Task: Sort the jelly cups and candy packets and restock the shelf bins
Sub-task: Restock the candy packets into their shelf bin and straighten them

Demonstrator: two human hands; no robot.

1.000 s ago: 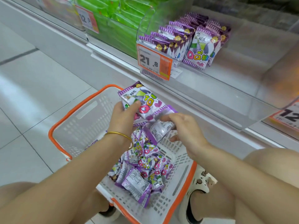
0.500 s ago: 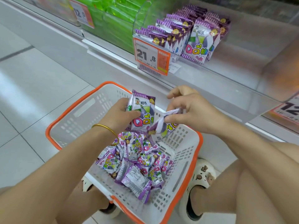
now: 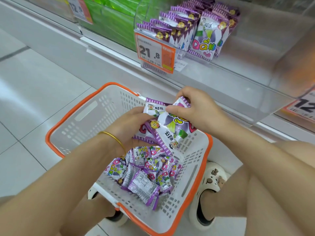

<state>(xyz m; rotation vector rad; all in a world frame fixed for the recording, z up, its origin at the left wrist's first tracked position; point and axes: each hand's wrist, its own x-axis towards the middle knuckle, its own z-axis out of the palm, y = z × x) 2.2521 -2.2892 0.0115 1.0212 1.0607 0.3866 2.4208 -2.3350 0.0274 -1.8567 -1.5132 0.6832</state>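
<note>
Above the white perforated plastic basket (image 3: 85, 120) with its orange rim, the left hand (image 3: 126, 126) grips a stack of glossy purple-and-white "QQ" candy packets (image 3: 172, 128), and the right hand (image 3: 199, 108) pinches the top one's crimped end. Loose packets (image 3: 144, 169) lie heaped inside the basket; beyond it, a shelf tag (image 3: 153, 53) reads "21.8".

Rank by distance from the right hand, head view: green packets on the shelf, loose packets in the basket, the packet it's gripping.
1. Packet: pinched in the right hand itself, above the basket.
2. Loose packets: below the hand, on the basket floor.
3. Green packets: high up, far to the hand's left.
</note>
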